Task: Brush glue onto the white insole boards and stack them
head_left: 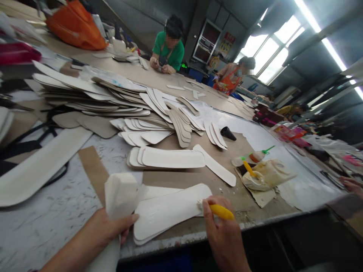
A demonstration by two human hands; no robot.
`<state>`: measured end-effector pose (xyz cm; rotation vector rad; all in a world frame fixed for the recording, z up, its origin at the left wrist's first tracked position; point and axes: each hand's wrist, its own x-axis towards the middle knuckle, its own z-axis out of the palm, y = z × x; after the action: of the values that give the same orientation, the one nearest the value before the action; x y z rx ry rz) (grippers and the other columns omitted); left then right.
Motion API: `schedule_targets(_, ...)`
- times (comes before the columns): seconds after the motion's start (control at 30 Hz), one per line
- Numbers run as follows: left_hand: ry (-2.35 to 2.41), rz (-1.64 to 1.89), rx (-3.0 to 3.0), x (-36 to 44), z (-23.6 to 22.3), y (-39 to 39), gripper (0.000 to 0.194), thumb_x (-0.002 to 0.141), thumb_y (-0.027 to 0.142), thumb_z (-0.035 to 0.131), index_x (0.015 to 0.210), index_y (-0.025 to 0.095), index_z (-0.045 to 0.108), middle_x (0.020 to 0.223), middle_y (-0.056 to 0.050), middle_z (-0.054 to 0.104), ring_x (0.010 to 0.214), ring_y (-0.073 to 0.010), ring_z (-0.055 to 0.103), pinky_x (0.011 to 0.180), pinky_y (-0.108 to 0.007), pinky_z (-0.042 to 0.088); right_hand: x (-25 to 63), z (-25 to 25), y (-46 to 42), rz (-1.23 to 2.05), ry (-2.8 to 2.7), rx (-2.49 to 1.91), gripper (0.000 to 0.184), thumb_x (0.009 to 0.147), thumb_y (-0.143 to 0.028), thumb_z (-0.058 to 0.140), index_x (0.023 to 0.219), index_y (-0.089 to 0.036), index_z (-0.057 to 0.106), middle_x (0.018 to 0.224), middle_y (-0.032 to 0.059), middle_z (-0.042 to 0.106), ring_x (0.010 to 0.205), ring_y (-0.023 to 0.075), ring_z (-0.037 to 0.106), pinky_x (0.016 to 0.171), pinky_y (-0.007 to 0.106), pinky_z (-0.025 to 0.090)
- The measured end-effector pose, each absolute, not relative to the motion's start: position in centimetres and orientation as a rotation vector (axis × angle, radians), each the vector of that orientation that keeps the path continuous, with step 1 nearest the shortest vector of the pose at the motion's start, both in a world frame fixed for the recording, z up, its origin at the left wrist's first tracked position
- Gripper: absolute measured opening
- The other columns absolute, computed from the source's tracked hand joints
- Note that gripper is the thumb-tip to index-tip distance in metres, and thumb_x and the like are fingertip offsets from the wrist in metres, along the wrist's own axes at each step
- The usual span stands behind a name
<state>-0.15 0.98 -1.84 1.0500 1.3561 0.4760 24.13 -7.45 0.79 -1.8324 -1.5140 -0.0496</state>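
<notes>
A yellow-handled brush (221, 212) is gripped in my right hand (225, 234), its bristles on the right end of a long white rounded piece (170, 207). This piece lies at the table's front edge on others of similar shape. My left hand (112, 226) is closed around a bundle of white strips (120, 194) that stick up above the fingers and hang below them. Its thumb touches the left end of the long white piece. Just behind lie a small stack of white rounded pieces (172, 157) and a single angled piece (218, 166).
Large piles of white and grey cut pieces (99, 94) cover the table's left and middle. A glue-smeared container (268, 175) with another yellow handle stands right. A black cone (228, 133) lies farther back. Across the table, a person in green (170, 49) and another in an orange apron (229, 81) work.
</notes>
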Motion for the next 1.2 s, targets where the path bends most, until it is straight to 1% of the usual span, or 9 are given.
schedule_targets(0.1, 1.334, 0.571, 1.025, -0.6, -0.4, 0.9, 0.034, 0.053, 0.050, 0.073, 0.045, 0.021, 0.056, 0.040, 0.002, 0.052, 0.047, -0.0165, 0.047, 0.054, -0.027, 0.038, 22.7, 1.5, -7.0, 0.280, -1.366, -1.784, 0.026, 0.095, -0.040, 0.041, 0.083, -0.023, 0.056, 0.080, 0.0042, 0.061, 0.079, 0.0195, 0.058, 0.070, 0.030, 0.045)
schedule_targets(0.2, 1.246, 0.604, 0.995, -0.7, 1.3, 0.4, 0.033, 0.054, 0.048, 0.074, 0.050, 0.020, 0.057, 0.040, 0.004, 0.049, 0.045, -0.0142, 0.043, 0.050, -0.027, 0.034, 20.4, 2.2, -5.9, 0.742, -1.237, -1.678, 0.033, 0.093, -0.048, 0.042, 0.077, -0.022, 0.055, 0.065, -0.0010, 0.052, 0.062, 0.0149, 0.051, 0.057, 0.025, 0.041)
schedule_targets(0.37, 1.077, 0.529, 0.926, 0.3, 2.8, -0.8, 0.039, 0.053, 0.052, 0.078, 0.063, 0.015, 0.067, 0.044, 0.002, 0.053, 0.045, -0.0114, 0.042, 0.048, -0.025, 0.032, 15.4, 2.2, -3.8, 1.360, -1.068, -1.324, 0.033, 0.068, -0.046, 0.071, 0.079, -0.019, 0.057, 0.061, -0.0062, 0.045, 0.053, 0.0100, 0.041, 0.051, 0.022, 0.036)
schedule_targets(0.47, 1.061, 0.617, 0.892, 0.5, 2.4, -1.4, 0.046, 0.049, 0.051, 0.082, 0.076, 0.015, 0.071, 0.056, 0.000, 0.062, 0.051, -0.0132, 0.048, 0.049, -0.024, 0.035, 14.1, 1.8, -3.4, 1.363, -1.025, -1.285, 0.027, 0.072, -0.042, 0.067, 0.070, -0.019, 0.054, 0.062, -0.0044, 0.047, 0.056, 0.0106, 0.043, 0.053, 0.022, 0.037)
schedule_targets(0.63, 1.048, 0.678, 0.837, 0.2, 1.5, -2.0, 0.035, 0.054, 0.049, 0.080, 0.052, 0.018, 0.063, 0.047, 0.002, 0.057, 0.049, -0.0126, 0.048, 0.050, -0.024, 0.039, 14.4, 1.7, -3.6, 1.358, -0.865, -1.399, 0.028, 0.078, -0.044, 0.060, 0.070, -0.020, 0.048, 0.052, -0.0079, 0.040, 0.043, 0.0083, 0.036, 0.042, 0.021, 0.027)
schedule_targets(0.77, 1.228, 0.744, 0.868, 1.0, 1.6, -2.2, 0.035, 0.055, 0.051, 0.076, 0.052, 0.019, 0.062, 0.046, 0.002, 0.058, 0.049, -0.0162, 0.052, 0.052, -0.027, 0.043, 13.8, 1.4, -3.6, 1.393, -0.733, -1.294, 0.035, 0.074, -0.050, 0.065, 0.072, -0.019, 0.049, 0.054, -0.0081, 0.042, 0.045, 0.0068, 0.035, 0.044, 0.020, 0.028)
schedule_targets(0.97, 1.236, 0.740, 0.873, 2.2, 1.6, -3.9, 0.039, 0.055, 0.048, 0.076, 0.082, 0.020, 0.069, 0.074, -0.002, 0.072, 0.078, -0.0246, 0.063, 0.071, -0.030, 0.047, 15.4, 1.4, -4.0, 1.247, -0.583, -1.266, 0.040, 0.066, -0.053, 0.072, 0.078, -0.019, 0.055, 0.065, -0.0036, 0.053, 0.059, 0.0116, 0.047, 0.055, 0.023, 0.040)
schedule_targets(1.1, 1.261, 0.671, 0.789, 0.7, 0.9, -4.4, 0.036, 0.059, 0.054, 0.074, 0.064, 0.020, 0.063, 0.053, 0.002, 0.060, 0.060, -0.0179, 0.054, 0.063, -0.028, 0.042, 20.8, 3.0, -4.8, 1.192, -0.725, -1.396, 0.036, 0.068, -0.050, 0.073, 0.075, -0.021, 0.053, 0.055, -0.0076, 0.044, 0.049, 0.0099, 0.038, 0.048, 0.021, 0.034)
schedule_targets(1.2, 1.367, 0.725, 0.841, -0.2, 0.1, -3.4, 0.035, 0.066, 0.053, 0.069, 0.071, 0.019, 0.063, 0.051, 0.005, 0.053, 0.058, -0.0157, 0.049, 0.063, -0.027, 0.039, 24.0, 4.0, -5.3, 1.363, -1.176, -1.562, 0.029, 0.075, -0.046, 0.065, 0.069, -0.019, 0.055, 0.054, -0.0071, 0.042, 0.049, 0.0090, 0.034, 0.047, 0.020, 0.029)
